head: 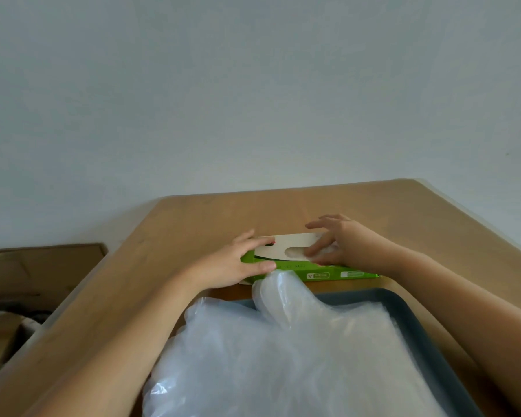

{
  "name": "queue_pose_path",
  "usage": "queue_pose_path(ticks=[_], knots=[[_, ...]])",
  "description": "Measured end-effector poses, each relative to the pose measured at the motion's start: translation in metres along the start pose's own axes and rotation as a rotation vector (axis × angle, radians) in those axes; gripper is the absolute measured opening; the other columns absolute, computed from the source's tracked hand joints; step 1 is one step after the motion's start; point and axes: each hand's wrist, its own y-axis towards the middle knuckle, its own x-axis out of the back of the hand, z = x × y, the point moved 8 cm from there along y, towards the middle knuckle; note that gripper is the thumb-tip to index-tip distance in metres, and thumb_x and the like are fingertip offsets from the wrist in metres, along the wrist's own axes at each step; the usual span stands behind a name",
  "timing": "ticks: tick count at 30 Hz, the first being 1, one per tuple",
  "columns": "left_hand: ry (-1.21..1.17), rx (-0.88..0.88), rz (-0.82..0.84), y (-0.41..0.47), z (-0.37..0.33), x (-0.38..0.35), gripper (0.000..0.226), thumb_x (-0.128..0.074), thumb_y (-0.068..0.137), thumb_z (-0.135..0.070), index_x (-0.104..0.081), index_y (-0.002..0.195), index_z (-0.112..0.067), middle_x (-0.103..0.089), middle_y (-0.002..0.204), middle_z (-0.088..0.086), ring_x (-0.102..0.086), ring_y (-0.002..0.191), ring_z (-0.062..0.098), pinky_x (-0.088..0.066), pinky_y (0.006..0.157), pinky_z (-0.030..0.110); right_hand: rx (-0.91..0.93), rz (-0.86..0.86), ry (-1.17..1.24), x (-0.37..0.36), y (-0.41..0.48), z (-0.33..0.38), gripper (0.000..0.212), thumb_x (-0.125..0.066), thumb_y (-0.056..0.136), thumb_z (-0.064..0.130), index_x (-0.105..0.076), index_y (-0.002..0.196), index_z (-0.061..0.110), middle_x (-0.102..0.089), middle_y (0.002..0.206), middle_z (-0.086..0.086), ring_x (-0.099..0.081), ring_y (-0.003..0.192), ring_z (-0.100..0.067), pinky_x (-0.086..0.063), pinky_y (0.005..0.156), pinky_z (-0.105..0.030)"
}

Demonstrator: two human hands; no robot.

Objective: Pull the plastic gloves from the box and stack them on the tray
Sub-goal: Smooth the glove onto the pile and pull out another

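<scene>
A flat green and white glove box (295,267) lies on the wooden table beyond the tray. My left hand (238,263) grips the box's left end, thumb on its near side and fingers on top. My right hand (340,245) is over the oval opening in the box top, where its thumb and forefinger pinch a bit of clear plastic glove (295,252). A thick pile of clear plastic gloves (283,356) lies on the dark grey tray (403,305) in front of me and spills over its left edge.
The wooden table (193,224) ends at a pale wall close behind the box. To the left, below the table's edge, stand open cardboard boxes (36,272) with some cloth in them.
</scene>
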Motion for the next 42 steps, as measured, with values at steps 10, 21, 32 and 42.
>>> queue_pose_path(ticks=[10, 21, 32, 42], knots=[[-0.016, -0.015, 0.008, -0.004, -0.001, -0.004, 0.058, -0.051, 0.089, -0.054, -0.030, 0.144, -0.048, -0.001, 0.161, -0.010, -0.006, 0.147, 0.009, -0.012, 0.110, 0.025, -0.130, -0.216, 0.486, 0.022, -0.006, -0.019, 0.013, -0.067, 0.087, 0.016, -0.071, 0.076, 0.014, -0.065, 0.105, 0.011, -0.061, 0.091, -0.006, -0.041, 0.077, -0.010], [0.027, 0.017, 0.032, -0.002, -0.004, 0.003, 0.059, -0.055, 0.088, -0.052, -0.035, 0.143, -0.045, -0.008, 0.161, -0.002, -0.014, 0.147, 0.016, -0.014, 0.117, 0.031, -0.037, -0.473, 1.382, 0.074, -0.013, -0.015, 0.013, -0.051, 0.092, 0.014, -0.058, 0.081, 0.010, -0.057, 0.078, -0.001, -0.058, 0.072, -0.011, -0.048, 0.072, -0.022], [-0.587, -0.256, -0.043, -0.064, -0.080, 0.044, 0.081, -0.079, 0.066, -0.053, -0.052, 0.135, -0.019, -0.058, 0.135, -0.005, -0.051, 0.127, 0.010, -0.041, 0.107, 0.028, 0.027, -0.130, 1.434, 0.073, -0.040, 0.068, 0.014, -0.051, 0.084, 0.020, -0.056, 0.085, 0.007, -0.057, 0.076, -0.007, -0.058, 0.068, -0.017, -0.053, 0.063, -0.023], [-1.152, -0.086, 0.193, -0.100, -0.083, -0.015, 0.137, -0.100, 0.030, -0.031, -0.032, 0.145, 0.000, -0.036, 0.150, 0.021, -0.042, 0.135, 0.032, -0.035, 0.112, 0.044, 0.119, 0.193, 1.663, 0.043, -0.090, 0.121, 0.052, -0.076, 0.073, 0.023, -0.060, 0.118, 0.001, -0.065, 0.098, -0.016, -0.066, 0.085, -0.028, -0.053, 0.081, -0.039]])
